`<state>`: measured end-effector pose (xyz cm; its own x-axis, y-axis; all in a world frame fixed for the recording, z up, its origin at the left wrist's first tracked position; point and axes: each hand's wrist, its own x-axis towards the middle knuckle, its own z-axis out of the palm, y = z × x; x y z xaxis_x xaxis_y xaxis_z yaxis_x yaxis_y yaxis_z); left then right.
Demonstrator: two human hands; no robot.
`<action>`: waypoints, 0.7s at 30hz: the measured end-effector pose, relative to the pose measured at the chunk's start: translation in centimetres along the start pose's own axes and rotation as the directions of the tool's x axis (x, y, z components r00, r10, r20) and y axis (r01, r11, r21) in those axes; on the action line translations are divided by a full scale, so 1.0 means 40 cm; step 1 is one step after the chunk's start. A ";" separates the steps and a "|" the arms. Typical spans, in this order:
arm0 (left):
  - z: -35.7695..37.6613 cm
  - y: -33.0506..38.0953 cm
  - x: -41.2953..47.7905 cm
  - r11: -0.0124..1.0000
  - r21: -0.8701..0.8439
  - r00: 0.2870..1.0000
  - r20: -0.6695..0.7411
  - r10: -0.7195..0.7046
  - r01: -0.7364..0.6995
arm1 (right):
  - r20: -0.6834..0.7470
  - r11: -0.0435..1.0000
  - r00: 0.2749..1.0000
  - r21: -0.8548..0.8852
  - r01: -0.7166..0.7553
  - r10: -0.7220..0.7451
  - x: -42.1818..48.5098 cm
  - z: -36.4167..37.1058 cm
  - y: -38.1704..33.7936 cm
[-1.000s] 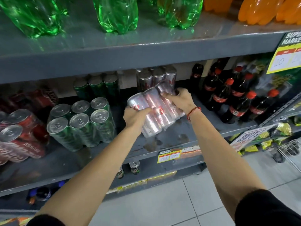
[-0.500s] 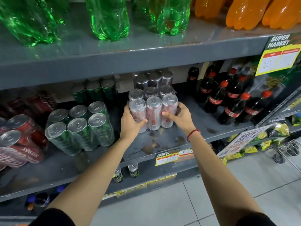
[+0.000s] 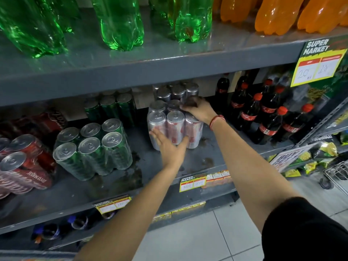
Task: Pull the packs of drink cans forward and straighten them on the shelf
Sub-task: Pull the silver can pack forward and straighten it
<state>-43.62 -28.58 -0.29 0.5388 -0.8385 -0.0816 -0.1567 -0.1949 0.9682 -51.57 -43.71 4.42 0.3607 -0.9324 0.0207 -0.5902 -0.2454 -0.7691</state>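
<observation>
At the far left of the middle shelf [image 3: 113, 187] a pack of red cans [image 3: 20, 166] leans with its lids tipped toward the camera. Next to it, a shrink-wrapped pack of green cans [image 3: 92, 147] also leans, its long axis running from front-left to back-right, well apart from the hands.

The left hand [image 3: 169, 146] lies flat and spread, fingers splayed, palm pressed against the front face of the silver six-pack [image 3: 175, 125]; it grips nothing, only touches the lower part of the front cans. That pack stands upright in the middle of the shelf, set back from the front edge, lids up, three cans across facing forward and two rows deep, so its long side runs along the shelf.

The right hand [image 3: 197, 108], with a red cord at the wrist, curls over the top back-right corner of the same pack, fingers bent down over the lids; whether they truly clamp it is blurred. Just behind stands another silver pack [image 3: 177, 91].

To the right, dark cola bottles [image 3: 263, 113] with red caps stand upright, near but apart from the pack. A yellow price sign [image 3: 318, 63] hangs from the upper shelf edge.
</observation>
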 end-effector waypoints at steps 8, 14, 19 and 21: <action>-0.094 0.000 0.195 0.997 -0.022 0.969 0.237 -0.070 0.077 | -0.354 0.984 0.928 -0.084 -0.158 0.119 -0.173 0.038 -0.015; -0.106 0.054 0.274 0.935 0.332 0.923 0.385 -0.015 -0.123 | -0.386 0.955 0.900 -0.128 -0.268 0.201 -0.253 0.090 -0.041; -0.124 0.041 0.110 0.979 0.102 0.984 0.022 0.177 -0.179 | -0.379 0.962 0.888 0.024 -0.273 0.261 -0.199 0.030 -0.023; -0.088 0.006 -0.017 0.975 0.048 0.977 0.008 0.215 -0.215 | -0.327 0.985 0.930 0.041 -0.166 0.170 -0.150 0.009 -0.025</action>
<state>-41.11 -26.27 0.81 0.4862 -0.8647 0.1265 -0.3086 -0.0345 0.9506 -52.88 -37.80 4.86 -0.0013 -0.9952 0.0974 -0.6115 -0.0762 -0.7875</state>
